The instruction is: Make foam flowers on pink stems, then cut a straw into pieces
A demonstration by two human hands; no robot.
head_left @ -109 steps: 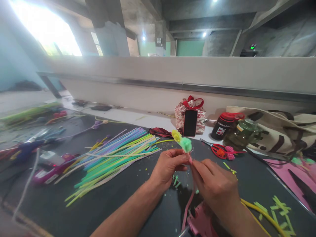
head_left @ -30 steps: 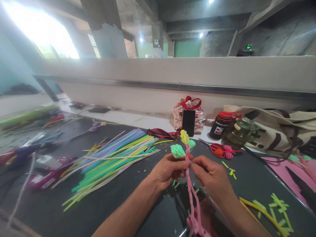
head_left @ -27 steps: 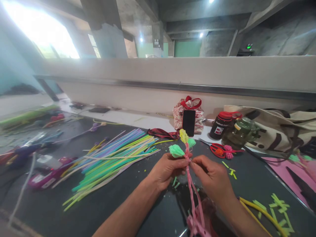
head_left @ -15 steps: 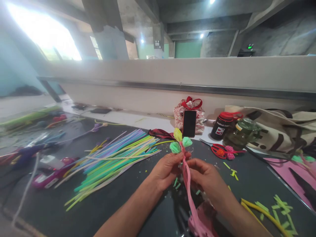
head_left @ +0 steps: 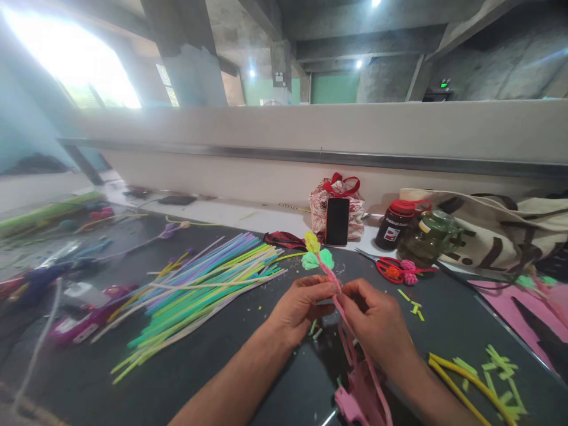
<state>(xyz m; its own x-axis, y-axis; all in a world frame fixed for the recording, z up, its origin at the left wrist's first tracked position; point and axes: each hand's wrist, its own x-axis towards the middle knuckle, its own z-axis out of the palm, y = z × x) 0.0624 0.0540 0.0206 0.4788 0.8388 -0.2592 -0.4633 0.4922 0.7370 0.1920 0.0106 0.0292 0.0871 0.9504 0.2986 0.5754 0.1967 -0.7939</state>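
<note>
A pink fuzzy stem (head_left: 327,272) carries a yellow tuft (head_left: 312,242) and two mint-green tufts (head_left: 327,258) at its top. My left hand (head_left: 298,307) pinches this stem just below the tufts. Right beside it, my right hand (head_left: 375,313) is closed on the same pink strands, thumb and fingertips pressed together. Loose pink strands (head_left: 377,390) hang below my hands toward a pink object (head_left: 352,397) near the bottom edge, partly hidden.
Many pastel stems (head_left: 213,284) lie on the dark table (head_left: 186,378) at left, near a magenta tool (head_left: 80,322). Behind are a phone (head_left: 337,222), red-handled scissors (head_left: 386,269), a black bottle (head_left: 393,228) and a green jug (head_left: 428,236). Yellow-green scraps (head_left: 501,370) lie right.
The tufted top has tilted left, and its green tufts sit closer together. My right hand has moved up against my left fingertips, and the pink strands below have spread apart.
</note>
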